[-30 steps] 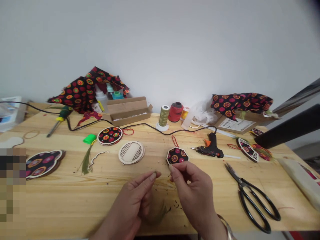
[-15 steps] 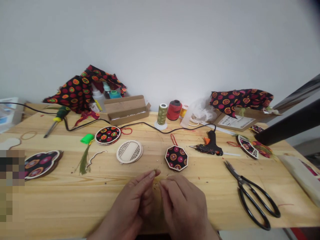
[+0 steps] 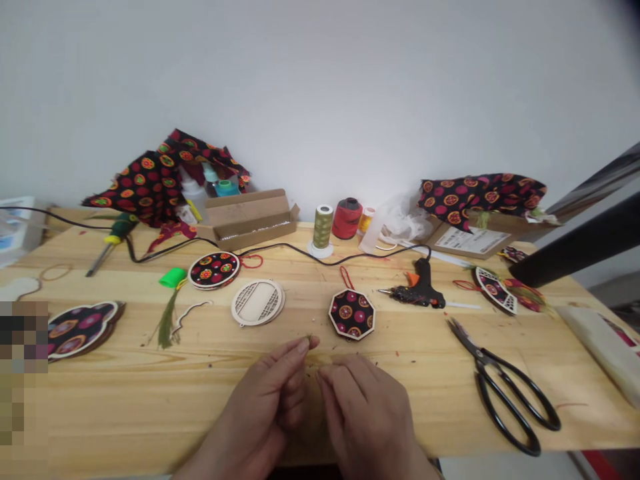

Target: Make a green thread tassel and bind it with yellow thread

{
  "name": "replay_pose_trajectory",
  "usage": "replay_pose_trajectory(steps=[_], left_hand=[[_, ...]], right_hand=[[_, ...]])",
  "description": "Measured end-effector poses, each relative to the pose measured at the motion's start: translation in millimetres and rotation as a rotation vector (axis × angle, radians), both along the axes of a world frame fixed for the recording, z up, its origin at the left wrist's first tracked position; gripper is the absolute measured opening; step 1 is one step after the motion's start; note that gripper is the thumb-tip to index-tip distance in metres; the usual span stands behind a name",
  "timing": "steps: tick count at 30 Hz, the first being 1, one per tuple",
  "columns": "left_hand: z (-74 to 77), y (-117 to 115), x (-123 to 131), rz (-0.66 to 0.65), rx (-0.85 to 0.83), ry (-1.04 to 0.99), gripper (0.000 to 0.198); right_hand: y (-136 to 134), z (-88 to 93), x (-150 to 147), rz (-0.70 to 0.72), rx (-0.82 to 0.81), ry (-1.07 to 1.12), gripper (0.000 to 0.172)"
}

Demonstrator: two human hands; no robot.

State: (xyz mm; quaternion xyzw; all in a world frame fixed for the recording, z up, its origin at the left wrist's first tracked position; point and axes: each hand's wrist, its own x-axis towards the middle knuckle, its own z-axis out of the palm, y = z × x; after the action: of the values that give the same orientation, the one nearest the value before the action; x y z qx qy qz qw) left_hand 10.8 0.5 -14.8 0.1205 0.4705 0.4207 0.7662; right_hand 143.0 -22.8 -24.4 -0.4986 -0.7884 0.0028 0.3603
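Observation:
My left hand [image 3: 273, 393] is closed in a pinch over the front of the table, thumb pressed on the index finger. A tiny wisp of olive thread [image 3: 309, 337] pokes up at its fingertips. Just to the right, my right hand [image 3: 367, 407] is closed too, its bent fingertips almost meeting the left hand; what they pinch is too small to make out. Beyond the hands lie an octagonal pendant [image 3: 352, 314] with patterned fabric and a red loop, and a round pale wooden lattice piece [image 3: 257, 302]. An olive tassel [image 3: 167, 319] lies further left.
Black-handled scissors [image 3: 500, 380] lie to the right, with a glue gun [image 3: 417, 290] behind them, its cord crossing the table. Thread spools [image 3: 323, 227], an open cardboard box [image 3: 257, 223] and patterned cloth [image 3: 145, 177] stand at the back. A black post [image 3: 575, 243] slants in at right.
My right hand has sunk very slightly, and the gap between the two hands' fingertips looks a little wider. The view has shifted a touch; the things on the table stay put.

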Motion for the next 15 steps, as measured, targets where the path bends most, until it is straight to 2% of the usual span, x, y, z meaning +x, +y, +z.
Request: replay_pose_trajectory(steps=[15], left_hand=[[0.6,-0.6,2.6,0.007,0.017,0.034,0.016]], right_hand=[[-0.6,1.6,2.1,0.016,-0.027,-0.02,0.026]])
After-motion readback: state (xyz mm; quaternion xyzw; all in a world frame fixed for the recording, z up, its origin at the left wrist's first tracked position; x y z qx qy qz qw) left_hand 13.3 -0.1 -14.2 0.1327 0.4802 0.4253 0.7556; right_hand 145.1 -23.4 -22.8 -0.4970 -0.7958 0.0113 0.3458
